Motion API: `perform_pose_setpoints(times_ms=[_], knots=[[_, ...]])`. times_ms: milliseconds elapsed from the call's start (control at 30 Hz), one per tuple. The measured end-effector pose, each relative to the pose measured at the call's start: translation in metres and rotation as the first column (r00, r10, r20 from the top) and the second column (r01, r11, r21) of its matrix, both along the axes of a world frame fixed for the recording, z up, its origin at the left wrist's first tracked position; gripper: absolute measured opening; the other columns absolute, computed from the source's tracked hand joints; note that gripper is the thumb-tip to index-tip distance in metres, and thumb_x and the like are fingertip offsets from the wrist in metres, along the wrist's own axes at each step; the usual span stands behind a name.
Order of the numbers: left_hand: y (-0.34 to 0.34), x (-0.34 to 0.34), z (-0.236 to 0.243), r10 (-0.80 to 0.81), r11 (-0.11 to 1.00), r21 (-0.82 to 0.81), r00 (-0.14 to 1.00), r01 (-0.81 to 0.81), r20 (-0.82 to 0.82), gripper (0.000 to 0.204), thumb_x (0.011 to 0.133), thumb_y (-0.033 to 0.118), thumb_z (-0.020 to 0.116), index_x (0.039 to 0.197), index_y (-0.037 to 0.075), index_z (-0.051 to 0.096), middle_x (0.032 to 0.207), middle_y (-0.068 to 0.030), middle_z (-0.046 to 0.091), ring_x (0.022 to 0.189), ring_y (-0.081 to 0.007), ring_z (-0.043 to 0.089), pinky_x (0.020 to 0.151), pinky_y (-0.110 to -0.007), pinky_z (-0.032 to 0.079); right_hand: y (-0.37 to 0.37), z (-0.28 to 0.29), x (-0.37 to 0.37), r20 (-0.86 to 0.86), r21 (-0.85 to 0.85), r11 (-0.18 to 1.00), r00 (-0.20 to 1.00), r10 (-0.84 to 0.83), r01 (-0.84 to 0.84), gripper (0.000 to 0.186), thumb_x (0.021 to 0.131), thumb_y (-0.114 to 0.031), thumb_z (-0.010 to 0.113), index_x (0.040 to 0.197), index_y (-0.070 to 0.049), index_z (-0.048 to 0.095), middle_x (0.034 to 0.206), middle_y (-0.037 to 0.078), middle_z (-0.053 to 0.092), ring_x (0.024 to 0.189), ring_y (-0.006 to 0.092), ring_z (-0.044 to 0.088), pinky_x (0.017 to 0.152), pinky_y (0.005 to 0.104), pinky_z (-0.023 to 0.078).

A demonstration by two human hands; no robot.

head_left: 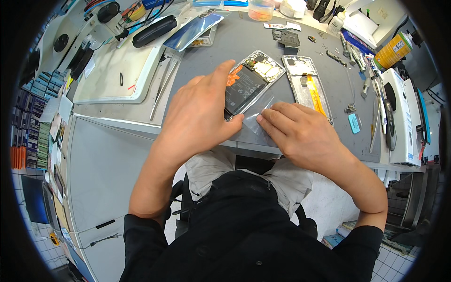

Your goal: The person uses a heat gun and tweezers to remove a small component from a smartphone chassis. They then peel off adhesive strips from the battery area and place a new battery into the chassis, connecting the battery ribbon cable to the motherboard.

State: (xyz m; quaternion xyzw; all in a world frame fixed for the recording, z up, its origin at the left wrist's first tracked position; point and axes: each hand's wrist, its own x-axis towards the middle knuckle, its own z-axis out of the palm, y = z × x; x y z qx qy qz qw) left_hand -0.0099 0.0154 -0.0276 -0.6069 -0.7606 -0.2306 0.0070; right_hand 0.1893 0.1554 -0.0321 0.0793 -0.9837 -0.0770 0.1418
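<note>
An opened phone lies slanted on the grey mat, its black battery, orange tab and bare board facing up. My left hand spans the phone's near end and covers it. The index finger is along the upper left edge and the thumb beside the right edge, so the hand grips the phone across its width. My right hand pinches a clear plastic piece at the mat's front edge, next to my left thumb. Whether it is a bag or a film, I cannot tell. A silver phone frame with a yellow flex cable lies just beyond my right hand.
Metal tweezers and a white tray lie left. A glossy blue back panel and black phone parts sit at the back. Rightward are screwdrivers, a light-blue tag, a yellow can and a white device.
</note>
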Motion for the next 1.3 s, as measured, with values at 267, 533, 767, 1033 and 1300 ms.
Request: perform_pose_setpoints(times_ms=[267, 533, 767, 1033, 1300], knots=[[0.001, 0.0, 0.006, -0.01, 0.999, -0.045, 1.0, 0.01, 0.011, 0.086, 0.078, 0.02, 0.081, 0.153, 0.005, 0.043, 0.115, -0.023, 0.071, 0.103, -0.0404, 0.066, 0.088, -0.048, 0.053, 0.003, -0.007, -0.003, -0.158, -0.015, 0.998, 0.985, 0.063, -0.066, 0.025, 0.082, -0.01, 0.07, 0.099, 0.007, 0.075, 0.098, 0.008, 0.067, 0.091, 0.0198, 0.063, 0.075, 0.0312, 0.053], [0.006, 0.006, 0.012, -0.007, 0.997, -0.073, 0.999, 0.004, -0.034, 0.085, 0.076, 0.016, 0.079, 0.152, 0.005, 0.043, 0.097, -0.0218, 0.069, 0.097, -0.0411, 0.067, 0.083, -0.049, 0.053, 0.001, -0.003, 0.001, -0.019, -0.012, 1.0, 1.0, 0.01, -0.01, 0.037, 0.08, -0.011, 0.071, 0.114, 0.004, 0.074, 0.114, 0.011, 0.072, 0.106, 0.0245, 0.069, 0.087, 0.0349, 0.059], [0.009, 0.01, 0.012, -0.033, 0.999, -0.035, 0.991, 0.029, -0.127, 0.072, 0.075, 0.013, 0.073, 0.142, -0.002, 0.05, 0.102, -0.0192, 0.073, 0.093, -0.0395, 0.069, 0.082, -0.049, 0.056, 0.0, -0.002, 0.0, -0.019, -0.01, 1.0, 1.0, 0.008, -0.009, 0.036, 0.081, -0.01, 0.071, 0.113, 0.004, 0.075, 0.11, 0.01, 0.072, 0.103, 0.0242, 0.069, 0.084, 0.0343, 0.059], [0.013, 0.012, 0.01, -0.023, 1.0, -0.013, 0.983, 0.021, -0.18, 0.071, 0.072, 0.009, 0.071, 0.139, -0.005, 0.053, 0.095, -0.0199, 0.072, 0.086, -0.0392, 0.07, 0.078, -0.049, 0.057, 0.0, -0.005, 0.0, -0.031, 0.002, 1.0, 0.999, 0.013, -0.013, 0.032, 0.082, -0.009, 0.071, 0.111, 0.004, 0.075, 0.109, 0.011, 0.072, 0.101, 0.0239, 0.069, 0.082, 0.0341, 0.058], [0.027, 0.0, 0.018, 0.105, 0.968, -0.215, 0.987, -0.131, -0.125, 0.082, 0.074, 0.01, 0.074, 0.15, 0.002, 0.044, 0.11, -0.0215, 0.073, 0.094, -0.0375, 0.073, 0.082, -0.046, 0.058, 0.0, -0.003, -0.001, -0.032, -0.001, 1.0, 0.999, 0.013, -0.013, 0.03, 0.083, -0.009, 0.072, 0.11, 0.005, 0.075, 0.108, 0.011, 0.073, 0.1, 0.024, 0.069, 0.082, 0.0341, 0.058]])
